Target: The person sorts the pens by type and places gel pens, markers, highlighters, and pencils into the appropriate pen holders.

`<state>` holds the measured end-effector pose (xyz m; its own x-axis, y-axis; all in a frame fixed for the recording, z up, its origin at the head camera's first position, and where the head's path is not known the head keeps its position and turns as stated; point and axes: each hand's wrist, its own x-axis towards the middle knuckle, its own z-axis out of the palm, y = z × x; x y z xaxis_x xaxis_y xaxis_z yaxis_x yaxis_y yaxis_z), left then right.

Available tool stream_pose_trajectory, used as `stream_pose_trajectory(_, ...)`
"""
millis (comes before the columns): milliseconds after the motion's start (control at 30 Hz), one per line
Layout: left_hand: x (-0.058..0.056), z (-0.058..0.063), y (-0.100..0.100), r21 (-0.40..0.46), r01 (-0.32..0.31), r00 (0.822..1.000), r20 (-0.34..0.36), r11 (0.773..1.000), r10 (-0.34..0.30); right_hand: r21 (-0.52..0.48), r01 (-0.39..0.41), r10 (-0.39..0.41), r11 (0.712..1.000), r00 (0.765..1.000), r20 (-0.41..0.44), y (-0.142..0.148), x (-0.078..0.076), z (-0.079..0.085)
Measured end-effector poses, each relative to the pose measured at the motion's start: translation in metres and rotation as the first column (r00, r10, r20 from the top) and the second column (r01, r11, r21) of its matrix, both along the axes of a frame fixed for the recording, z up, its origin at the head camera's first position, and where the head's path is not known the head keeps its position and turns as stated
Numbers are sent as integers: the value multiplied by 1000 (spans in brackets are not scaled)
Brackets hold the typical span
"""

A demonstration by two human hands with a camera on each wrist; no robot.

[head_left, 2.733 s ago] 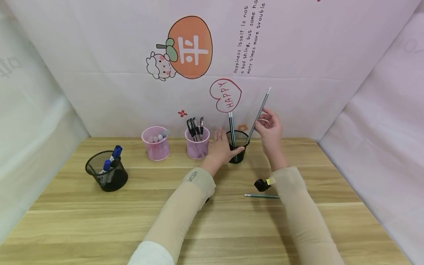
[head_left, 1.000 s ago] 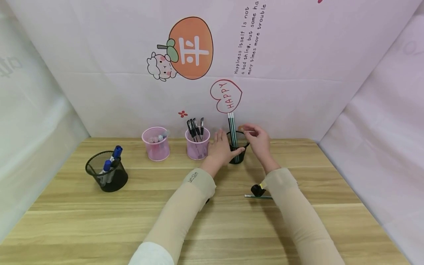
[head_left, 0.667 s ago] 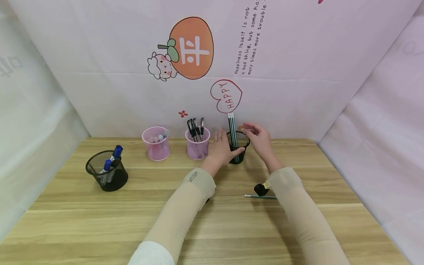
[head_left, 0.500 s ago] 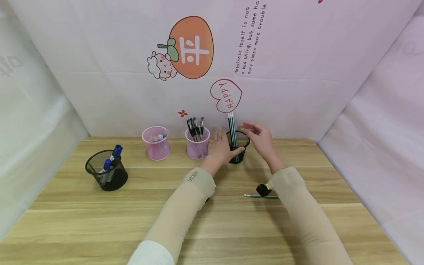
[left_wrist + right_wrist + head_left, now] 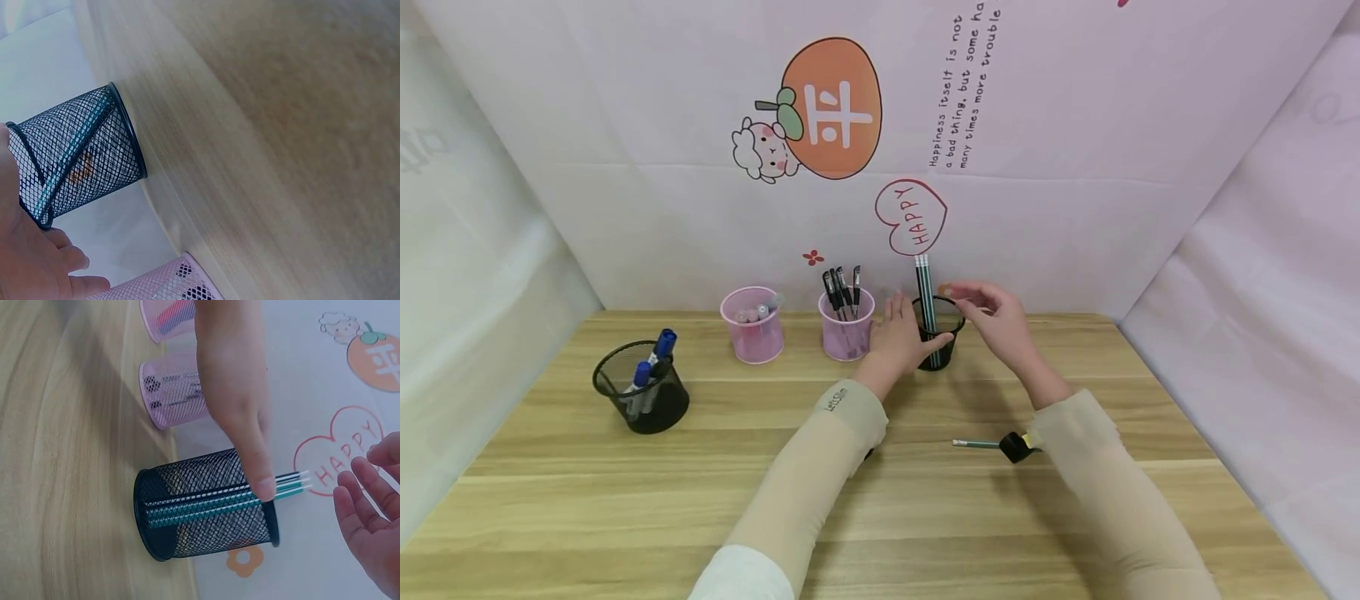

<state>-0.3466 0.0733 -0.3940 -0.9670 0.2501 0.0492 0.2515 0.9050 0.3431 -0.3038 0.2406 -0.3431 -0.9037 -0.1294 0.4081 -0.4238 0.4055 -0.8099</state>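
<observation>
A black mesh pencil cup (image 5: 946,357) stands upright near the back wall. Three green-and-black pencils (image 5: 923,283) lean in it, their white eraser ends rising above the rim. My left hand (image 5: 897,337) holds the cup from its left side, the thumb across the front near the rim; the left wrist view shows its other fingers reaching past the cup. To the right of the rim is my right hand (image 5: 1003,321). In the right wrist view its fingers (image 5: 369,478) are loosely bent and nothing lies between them. Another green pencil (image 5: 973,443) lies on the table, partly hidden by the right wrist camera.
Left of the black cup is a pink mesh cup (image 5: 835,340) with several black pens. Farther left are a pink cup (image 5: 756,346) of pale-capped pens and a black mesh cup (image 5: 670,408) with blue-capped markers. A printed white cloth (image 5: 1037,125) rises behind the table.
A pencil that my right hand pinched at the rim now stands in the cup with two others. The right hand has let go and its forearm has shifted right; the left hand stays put.
</observation>
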Motion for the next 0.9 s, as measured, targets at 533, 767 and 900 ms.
stream_pose_trajectory(533,3,3,0,-15,-6,1000,-5,1000,6,149,-74,68,986,997,42,17,35,6)
stream_pose_trajectory(767,1,1,1,-6,-6,1000,-11,1000,6,282,-131,118,950,991,61,38,45,-3)
stream_pose_trajectory(900,2,0,1,-8,-7,1000,-9,1000,7,344,-169,158,923,986,61,46,51,-6)
